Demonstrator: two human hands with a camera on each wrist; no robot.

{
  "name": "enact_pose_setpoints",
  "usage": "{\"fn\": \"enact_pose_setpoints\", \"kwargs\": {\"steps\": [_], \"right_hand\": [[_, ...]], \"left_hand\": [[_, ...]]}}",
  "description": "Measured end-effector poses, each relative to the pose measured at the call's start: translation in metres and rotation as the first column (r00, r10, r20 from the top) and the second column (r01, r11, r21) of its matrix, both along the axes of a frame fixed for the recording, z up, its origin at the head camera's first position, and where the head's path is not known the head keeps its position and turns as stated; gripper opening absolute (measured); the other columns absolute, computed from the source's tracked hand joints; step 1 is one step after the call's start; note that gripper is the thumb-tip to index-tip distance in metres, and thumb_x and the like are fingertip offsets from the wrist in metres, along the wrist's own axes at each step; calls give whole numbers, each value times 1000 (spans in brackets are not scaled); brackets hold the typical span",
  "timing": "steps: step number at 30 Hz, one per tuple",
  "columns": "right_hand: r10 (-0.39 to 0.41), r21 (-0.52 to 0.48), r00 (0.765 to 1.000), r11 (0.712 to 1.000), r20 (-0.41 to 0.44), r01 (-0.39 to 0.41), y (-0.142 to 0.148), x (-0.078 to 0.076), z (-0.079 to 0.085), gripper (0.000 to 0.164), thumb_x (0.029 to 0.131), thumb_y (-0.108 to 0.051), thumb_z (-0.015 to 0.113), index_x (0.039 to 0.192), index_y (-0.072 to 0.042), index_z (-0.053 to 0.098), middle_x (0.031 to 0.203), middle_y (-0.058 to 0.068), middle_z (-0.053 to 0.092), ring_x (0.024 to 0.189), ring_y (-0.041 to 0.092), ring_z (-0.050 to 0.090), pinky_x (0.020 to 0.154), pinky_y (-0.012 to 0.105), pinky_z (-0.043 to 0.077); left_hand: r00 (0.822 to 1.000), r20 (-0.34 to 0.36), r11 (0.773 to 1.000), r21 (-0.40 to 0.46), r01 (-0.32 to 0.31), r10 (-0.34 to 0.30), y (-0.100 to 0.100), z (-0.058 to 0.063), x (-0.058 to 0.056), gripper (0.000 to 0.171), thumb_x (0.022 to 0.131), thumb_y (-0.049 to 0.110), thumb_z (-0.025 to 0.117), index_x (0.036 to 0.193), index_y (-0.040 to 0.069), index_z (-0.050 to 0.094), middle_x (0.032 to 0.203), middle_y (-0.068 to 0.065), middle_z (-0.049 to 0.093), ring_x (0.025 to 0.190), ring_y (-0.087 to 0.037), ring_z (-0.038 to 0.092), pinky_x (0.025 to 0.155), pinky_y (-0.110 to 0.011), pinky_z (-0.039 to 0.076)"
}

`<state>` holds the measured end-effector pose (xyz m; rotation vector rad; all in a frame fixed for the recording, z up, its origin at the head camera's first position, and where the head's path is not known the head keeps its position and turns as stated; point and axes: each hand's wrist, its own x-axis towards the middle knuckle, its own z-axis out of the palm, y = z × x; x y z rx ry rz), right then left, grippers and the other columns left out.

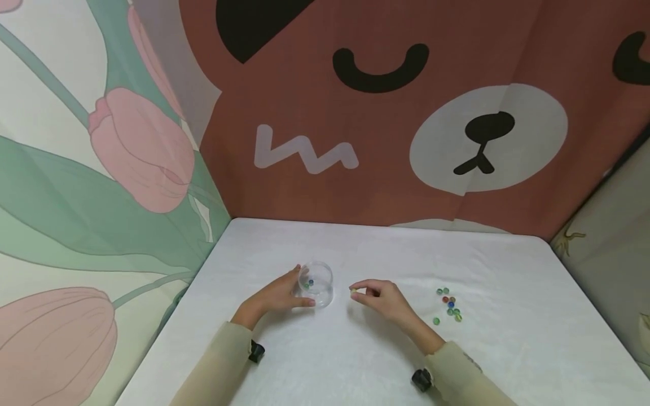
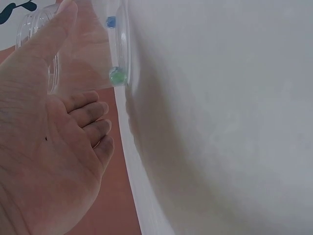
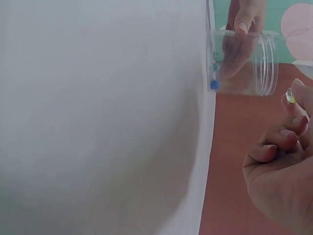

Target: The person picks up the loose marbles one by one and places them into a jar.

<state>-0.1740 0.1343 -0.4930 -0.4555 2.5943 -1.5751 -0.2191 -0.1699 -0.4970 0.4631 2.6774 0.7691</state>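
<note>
A clear open-topped jar [image 1: 326, 290] stands upright on the white-covered table. My left hand [image 1: 278, 293] grips it from the left, its thumb across the near side and index finger round the far side. In the left wrist view a blue marble [image 2: 111, 22] and a green marble [image 2: 117, 76] lie at the jar's bottom. To the right of the jar, my right hand [image 1: 382, 298] pinches a clear marble with yellow in it [image 3: 290, 96] between thumb and index finger. In the right wrist view that marble is held beyond the jar's rim level, apart from it.
Several loose glass marbles [image 1: 451, 304], green, blue and reddish, lie in a cluster on the table right of my right hand. One green marble [image 1: 436, 321] sits a little apart. A printed bear curtain [image 1: 376, 197] hangs along the table's back edge.
</note>
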Motion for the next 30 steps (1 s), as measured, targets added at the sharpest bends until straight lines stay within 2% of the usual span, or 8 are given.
{"fn": "enact_pose_setpoints", "kwargs": {"steps": [5,14,21,30], "right_hand": [[2,-11,1000,1000,3,-2,-14,-6,4,27,90,-31,78,109,-13,79,63,-5,49,58,8,41,51,20,32],[11,-52,1000,999,-1,-12,-34,-16,9,24,90,-28,78,109,-13,79,62,-6,49,58,7,40,52,20,33],[22,-63,1000,998,-17,-23,-49,-24,12,21,91,-27,77,108,-14,79,64,-5,51,59,7,41,52,21,34],[19,-104,1000,994,12,-18,-68,-33,13,22,92,-26,77,109,-13,79,64,-4,51,60,11,41,53,21,34]], "left_hand": [[1000,-8,1000,-15,0,0,-2,-2,0,110,83,62,75,162,8,21,168,-16,18,154,-34,21,123,-52,24],[1000,4,1000,13,5,-5,-1,-1,-1,109,82,63,75,162,11,22,168,-15,16,154,-35,20,122,-56,24],[1000,2,1000,5,11,-11,-1,0,-1,113,83,63,75,162,7,18,168,-16,16,154,-34,21,122,-55,25],[999,4,999,22,37,-37,-2,-1,-2,112,84,62,75,162,5,17,168,-16,14,154,-34,19,122,-55,25]]}}
